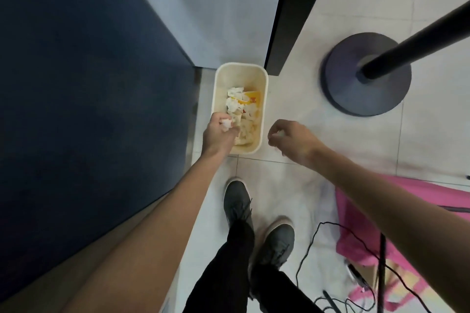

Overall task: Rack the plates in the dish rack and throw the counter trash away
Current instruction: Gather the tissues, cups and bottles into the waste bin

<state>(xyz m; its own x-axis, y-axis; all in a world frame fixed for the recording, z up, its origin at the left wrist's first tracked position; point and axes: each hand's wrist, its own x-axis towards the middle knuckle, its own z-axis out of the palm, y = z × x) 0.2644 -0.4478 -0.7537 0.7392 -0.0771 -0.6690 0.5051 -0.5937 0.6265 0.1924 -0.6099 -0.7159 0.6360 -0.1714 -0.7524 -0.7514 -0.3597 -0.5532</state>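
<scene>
The bin (239,76), a cream oblong tub with rounded corners, stands on the tiled floor (292,99). Inside it lies trash (235,103): crumpled white paper and an orange wrapper (251,98) with red marks, whose print is too small to read.

The left hand (218,134) hangs over the bin's near left corner. Its fingers (216,118) are curled tight on a wad (227,123) of white paper, which sits above the heap in the bin. The right hand (292,140) is just right of the bin, above the floor and apart from the rim. Its fingers are curled inward. A pale blur shows between them, and I cannot tell if they grip anything.

Left of the bin rises a dark blue panel (76,84), close against the bin's left wall. Behind the bin stands a pale panel (216,7), and a black post (292,7) comes down to the bin's far right corner. Well right of the bin sits a round dark base (351,94) with a black pole (417,33) leaning out of it toward the camera.

Nearer than the bin, two grey shoes (237,201) and black trouser legs stand on the tiles. To the near right of the bin lies a pink sheet (356,223), with a thin black cable (312,244) looping across it.
</scene>
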